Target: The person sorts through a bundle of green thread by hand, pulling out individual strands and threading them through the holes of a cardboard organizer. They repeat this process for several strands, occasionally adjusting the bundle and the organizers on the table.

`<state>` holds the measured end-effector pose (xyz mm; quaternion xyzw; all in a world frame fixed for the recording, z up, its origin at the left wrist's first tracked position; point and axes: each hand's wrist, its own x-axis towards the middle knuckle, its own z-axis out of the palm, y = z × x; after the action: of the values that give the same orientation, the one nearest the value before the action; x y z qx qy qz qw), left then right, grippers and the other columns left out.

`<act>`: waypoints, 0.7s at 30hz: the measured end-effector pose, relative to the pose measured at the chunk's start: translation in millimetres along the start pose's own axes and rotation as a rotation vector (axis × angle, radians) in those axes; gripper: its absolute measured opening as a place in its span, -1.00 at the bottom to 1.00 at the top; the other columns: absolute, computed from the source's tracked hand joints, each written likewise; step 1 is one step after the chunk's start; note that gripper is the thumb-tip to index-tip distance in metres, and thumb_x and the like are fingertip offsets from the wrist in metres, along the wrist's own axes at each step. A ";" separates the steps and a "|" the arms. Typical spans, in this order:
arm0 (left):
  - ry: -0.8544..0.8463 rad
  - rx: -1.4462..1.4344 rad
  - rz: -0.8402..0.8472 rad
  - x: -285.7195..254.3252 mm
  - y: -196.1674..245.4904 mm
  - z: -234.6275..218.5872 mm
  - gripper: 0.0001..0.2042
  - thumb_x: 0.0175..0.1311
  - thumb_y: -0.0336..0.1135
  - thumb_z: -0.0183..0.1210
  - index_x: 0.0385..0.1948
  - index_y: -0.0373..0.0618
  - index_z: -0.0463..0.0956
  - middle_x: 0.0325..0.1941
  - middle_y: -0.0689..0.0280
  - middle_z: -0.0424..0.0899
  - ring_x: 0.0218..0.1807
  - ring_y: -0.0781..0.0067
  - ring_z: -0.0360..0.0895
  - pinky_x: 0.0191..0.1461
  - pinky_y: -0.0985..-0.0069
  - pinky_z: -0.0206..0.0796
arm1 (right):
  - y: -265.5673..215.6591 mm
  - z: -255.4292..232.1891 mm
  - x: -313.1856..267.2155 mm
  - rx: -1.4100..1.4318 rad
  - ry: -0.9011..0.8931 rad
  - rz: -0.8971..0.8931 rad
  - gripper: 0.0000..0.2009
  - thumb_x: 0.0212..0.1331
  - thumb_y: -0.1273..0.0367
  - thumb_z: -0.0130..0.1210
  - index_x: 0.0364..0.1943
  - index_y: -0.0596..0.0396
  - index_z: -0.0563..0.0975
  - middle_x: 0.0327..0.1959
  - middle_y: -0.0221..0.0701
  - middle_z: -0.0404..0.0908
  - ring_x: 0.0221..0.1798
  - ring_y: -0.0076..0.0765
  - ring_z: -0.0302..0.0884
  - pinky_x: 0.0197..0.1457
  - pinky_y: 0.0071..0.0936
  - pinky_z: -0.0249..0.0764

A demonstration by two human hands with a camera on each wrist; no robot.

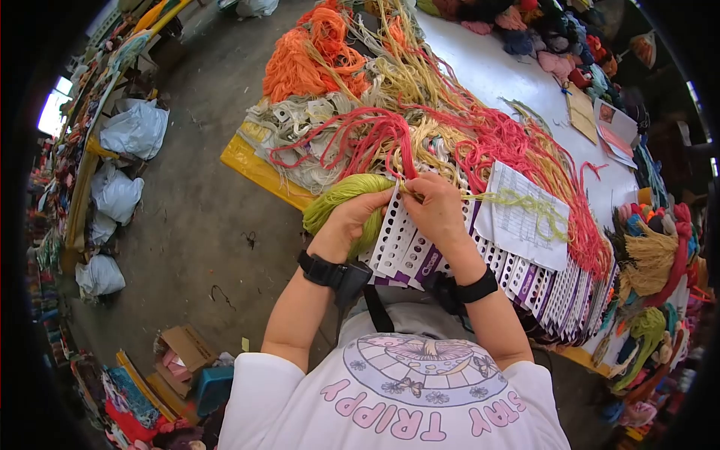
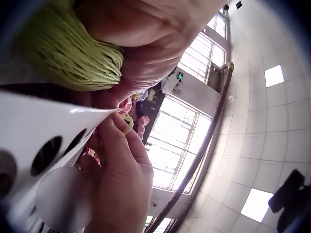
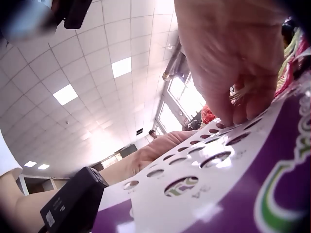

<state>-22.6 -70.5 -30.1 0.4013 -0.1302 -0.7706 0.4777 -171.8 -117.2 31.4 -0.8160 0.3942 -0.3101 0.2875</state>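
My left hand [image 1: 351, 219] holds a thick hank of lime-green yarn [image 1: 330, 204] and the edge of a white punched card [image 1: 390, 241]. At the card's top edge, my right hand [image 1: 436, 208] pinches a pale green strand with curled fingers. In the left wrist view, a small yellow-green loop [image 2: 128, 123] shows at the right fingertips, right by the card's corner. The right wrist view shows the card's rows of round holes and a purple band with white and green lettering. Loose green strands [image 1: 529, 202] trail rightward from the right hand across a printed paper sheet [image 1: 517, 232].
Many purple-and-white cards [image 1: 555, 292] lie overlapped along the table's near edge. Red strands [image 1: 510, 142], beige and grey yarn, and an orange heap [image 1: 315, 56] cover the table behind. More hanks [image 1: 649, 262] hang at the right. White bags [image 1: 135, 129] line the left shelf.
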 end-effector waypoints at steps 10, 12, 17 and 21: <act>-0.031 -0.241 -0.016 -26.5 33.9 -10.4 -0.84 0.16 -0.30 -0.04 -0.40 -0.17 0.43 -0.60 0.42 0.40 -0.59 0.69 0.28 -0.47 0.69 0.22 | 11.4 5.3 -4.6 0.064 0.019 0.074 -0.88 -0.18 0.45 0.14 -0.51 0.19 0.51 -0.52 -0.26 0.48 -0.44 -0.13 0.44 -0.35 -0.35 0.35; -0.198 -0.344 0.042 -34.8 41.0 0.9 -0.80 0.18 -0.30 -0.10 -0.31 -0.24 0.41 -0.63 0.41 0.38 -0.60 0.67 0.29 -0.49 0.69 0.22 | 6.9 2.4 -2.4 0.008 -0.005 0.060 -0.87 -0.14 0.41 0.12 -0.53 0.19 0.49 -0.53 -0.25 0.47 -0.45 -0.12 0.43 -0.37 -0.33 0.34; -0.083 0.485 0.211 -28.4 16.3 31.3 -0.74 0.16 -0.19 -0.03 -0.25 -0.17 0.42 -0.60 0.45 0.42 -0.64 0.69 0.29 -0.52 0.72 0.20 | -3.5 -3.5 2.6 0.258 -0.037 0.334 -0.75 0.04 0.25 0.01 -0.56 0.17 0.44 -0.59 -0.20 0.45 -0.49 -0.08 0.41 -0.41 -0.31 0.30; 0.241 0.715 0.121 -33.8 24.5 29.1 -0.72 0.12 -0.08 0.04 -0.33 -0.12 0.43 -0.61 0.45 0.41 -0.63 0.65 0.34 -0.54 0.63 0.24 | 5.5 8.4 -1.4 0.035 0.005 0.281 -0.74 0.08 0.20 -0.04 -0.47 0.14 0.46 -0.50 -0.19 0.48 -0.43 -0.08 0.44 -0.38 -0.27 0.32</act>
<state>-21.3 -59.9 19.6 0.6219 -0.3571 -0.5943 0.3640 -168.9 -117.0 21.6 -0.7469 0.4996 -0.2757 0.3414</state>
